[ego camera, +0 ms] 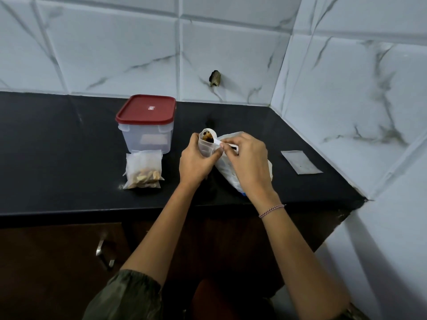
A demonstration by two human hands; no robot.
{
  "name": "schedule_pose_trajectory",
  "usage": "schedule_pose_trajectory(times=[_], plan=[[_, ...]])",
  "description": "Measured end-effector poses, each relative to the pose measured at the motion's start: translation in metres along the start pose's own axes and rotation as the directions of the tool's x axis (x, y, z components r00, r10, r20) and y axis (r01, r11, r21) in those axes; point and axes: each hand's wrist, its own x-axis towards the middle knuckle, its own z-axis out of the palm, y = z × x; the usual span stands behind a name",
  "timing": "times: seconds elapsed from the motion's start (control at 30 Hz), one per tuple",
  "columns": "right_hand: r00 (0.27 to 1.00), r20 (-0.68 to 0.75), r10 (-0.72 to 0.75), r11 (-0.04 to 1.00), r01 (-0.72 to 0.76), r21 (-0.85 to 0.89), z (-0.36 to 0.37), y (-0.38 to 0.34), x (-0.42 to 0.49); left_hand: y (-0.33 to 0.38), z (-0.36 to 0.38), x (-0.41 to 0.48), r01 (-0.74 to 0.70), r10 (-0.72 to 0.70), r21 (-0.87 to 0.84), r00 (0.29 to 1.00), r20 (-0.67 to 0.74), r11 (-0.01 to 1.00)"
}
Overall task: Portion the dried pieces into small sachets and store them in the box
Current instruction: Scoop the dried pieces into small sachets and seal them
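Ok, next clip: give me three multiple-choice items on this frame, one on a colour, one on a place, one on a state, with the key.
1. The lid of the box is: A blue; B green; C red.
2. The empty sachet lies: A flat on the counter, right of the white bag; B on the lid; C inside the box.
3. The left hand: A lies flat on the counter; B grips an open sachet upright; C pulls the lid off.
Key: C, the lid is plainly red; A, it lies flat near the counter's right end; B, its fingers curl round the sachet, dark pieces showing at the mouth.
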Motion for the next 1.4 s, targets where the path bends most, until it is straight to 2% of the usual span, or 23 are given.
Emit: schedule_pose_trajectory(times=[0.13,0.2,0.3,0.37,0.47,0.53,0.6,0.8,0.93,1.2,1.3,1.4], plan=[[0.972,-0.017,-0.233,0.968,0.231,-0.098,0.003,0.005,-0.007,0.002,-0.001,-0.001,0.019,-0.019,-0.001,1.000,-0.002,1.000],[0.922,-0.012,-0.388,0.894,0.373,-0.248,0.004,0.009,-0.009,0.002,-0.001,-0.001,0.025,-0.025,-0.008,1.000,0.003,1.000],[0.891,0.026,-0.453,0.833,0.434,-0.343,0.005,0.015,-0.008,0.002,-0.001,-0.001,0.025,-0.025,-0.018,1.000,0.006,1.000],[0.924,-0.025,-0.381,0.901,0.365,-0.233,0.003,0.011,-0.008,0.002,-0.001,-0.001,0.030,-0.030,-0.018,0.999,0.014,0.999],[0.993,-0.101,-0.065,0.996,0.071,0.051,-0.009,0.009,0.001,-0.001,-0.001,0.000,0.028,-0.028,-0.019,1.000,0.014,0.999],[0.990,-0.096,0.100,0.993,-0.093,0.067,-0.020,0.019,0.009,-0.002,-0.001,0.001,0.024,-0.024,-0.008,1.000,0.013,1.000],[0.985,-0.080,0.152,0.988,-0.153,-0.016,-0.031,0.034,0.015,-0.003,-0.001,0.001,0.020,-0.020,-0.001,1.000,0.013,1.000],[0.980,0.093,0.175,0.948,-0.142,-0.285,-0.031,0.066,0.023,-0.003,0.001,0.002,0.012,-0.014,0.062,0.999,0.040,0.998],[0.977,0.201,0.065,0.906,0.027,-0.423,-0.014,0.069,0.024,-0.001,0.001,0.002,0.008,-0.013,0.087,0.999,0.052,0.996],[0.916,0.401,0.010,0.905,0.162,-0.393,-0.003,0.076,0.029,-0.001,0.001,0.002,0.008,-0.019,0.152,0.997,0.071,0.988],[0.926,0.375,0.040,0.914,0.118,-0.389,-0.015,0.081,0.033,-0.001,0.001,0.003,0.007,-0.021,0.165,0.996,0.082,0.986],[0.950,0.310,0.021,0.879,0.130,-0.458,-0.020,0.080,0.034,-0.002,0.001,0.003,0.013,-0.028,0.168,0.996,0.088,0.986]])
